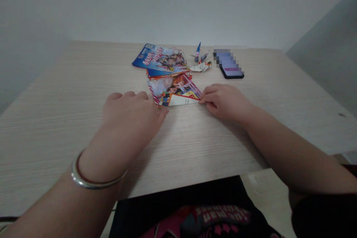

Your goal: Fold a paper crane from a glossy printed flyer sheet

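A printed paper flyer (pixel 178 91) lies on the table with a folded flap along its near edge, showing a white strip. My right hand (pixel 225 102) pinches its right corner between thumb and fingers. At the flyer's left end is my left hand (pixel 131 115), back up, with its thumb by the near edge. The fingers of that hand curl down and are partly hidden, but they close on the flyer's left side. A silver bangle (pixel 96 185) circles my left wrist.
Behind the flyer lies a stack of colourful flyers (pixel 158 57). Folded paper cranes (pixel 201 61) stand to its right, then a phone (pixel 230 65) with a lit screen. The pale wood table (pixel 69 93) meets a white wall at the back.
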The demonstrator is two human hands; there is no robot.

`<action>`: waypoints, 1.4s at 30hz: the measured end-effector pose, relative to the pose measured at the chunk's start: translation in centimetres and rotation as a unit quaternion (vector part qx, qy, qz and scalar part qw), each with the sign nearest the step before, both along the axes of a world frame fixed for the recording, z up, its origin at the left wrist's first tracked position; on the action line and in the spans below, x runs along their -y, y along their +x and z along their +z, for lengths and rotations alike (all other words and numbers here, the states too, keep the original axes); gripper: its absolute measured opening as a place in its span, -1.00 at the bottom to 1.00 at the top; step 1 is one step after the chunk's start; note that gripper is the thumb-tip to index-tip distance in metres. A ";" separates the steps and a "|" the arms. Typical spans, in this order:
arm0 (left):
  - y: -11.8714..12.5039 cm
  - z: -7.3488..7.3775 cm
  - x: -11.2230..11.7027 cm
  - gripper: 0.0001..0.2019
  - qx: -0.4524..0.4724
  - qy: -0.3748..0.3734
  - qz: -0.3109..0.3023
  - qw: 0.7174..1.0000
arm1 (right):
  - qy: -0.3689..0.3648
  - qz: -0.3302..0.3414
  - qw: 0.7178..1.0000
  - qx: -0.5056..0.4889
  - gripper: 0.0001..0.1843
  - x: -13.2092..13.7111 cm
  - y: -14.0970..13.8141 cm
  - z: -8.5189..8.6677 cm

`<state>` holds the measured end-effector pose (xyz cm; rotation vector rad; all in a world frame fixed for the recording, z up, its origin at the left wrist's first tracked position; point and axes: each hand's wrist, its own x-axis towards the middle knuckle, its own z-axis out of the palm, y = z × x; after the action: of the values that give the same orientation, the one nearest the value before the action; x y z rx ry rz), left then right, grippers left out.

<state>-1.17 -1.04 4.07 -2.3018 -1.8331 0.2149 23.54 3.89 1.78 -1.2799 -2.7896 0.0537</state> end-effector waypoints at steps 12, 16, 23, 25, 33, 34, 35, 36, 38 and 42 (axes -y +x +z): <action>1.3 -3.0 -2.0 -0.62 0.163 -0.027 -0.224 0.960 | 0.025 0.019 0.999 -0.005 -0.69 0.0 0.3 -0.4; 1.4 -3.4 -2.6 -0.64 0.158 -0.014 -0.216 0.963 | 0.052 0.027 0.998 -0.027 -0.71 0.0 0.0 -1.0; 2.1 -3.1 -2.0 -0.66 0.099 0.026 -0.209 0.973 | 0.071 0.034 0.997 -0.021 -0.71 0.3 -1.5 -1.6; 2.2 -3.0 -1.9 -0.67 0.090 0.032 -0.202 0.975 | 0.077 0.028 0.996 -0.016 -0.72 0.2 -1.7 -1.6; 2.3 -2.8 -2.1 -0.70 0.106 0.028 -0.205 0.973 | 0.093 0.022 0.995 0.013 -0.72 0.1 -2.0 -1.4; 2.3 -2.8 -2.1 -0.71 0.103 0.030 -0.205 0.973 | 0.091 0.020 0.996 0.014 -0.71 0.2 -2.1 -1.3; 2.3 -2.8 -2.1 -0.71 0.100 0.032 -0.205 0.973 | 0.089 0.019 0.996 0.014 -0.71 0.2 -2.1 -1.3; 2.4 -2.7 -2.0 -0.72 0.095 0.034 -0.202 0.974 | 0.086 0.018 0.996 0.013 -0.71 0.3 -2.1 -1.2; 2.6 -2.7 -1.8 -0.72 0.085 0.043 -0.197 0.976 | 0.082 0.019 0.996 0.011 -0.71 0.3 -2.1 -1.1; 3.0 -2.5 -1.4 -0.73 0.067 0.062 -0.207 0.974 | 0.086 0.025 0.996 -0.001 -0.73 0.5 -2.0 -1.1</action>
<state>1.87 0.39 1.58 -2.5902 -1.3254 -0.1158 21.49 3.41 0.71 -1.1704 -2.7539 -0.1796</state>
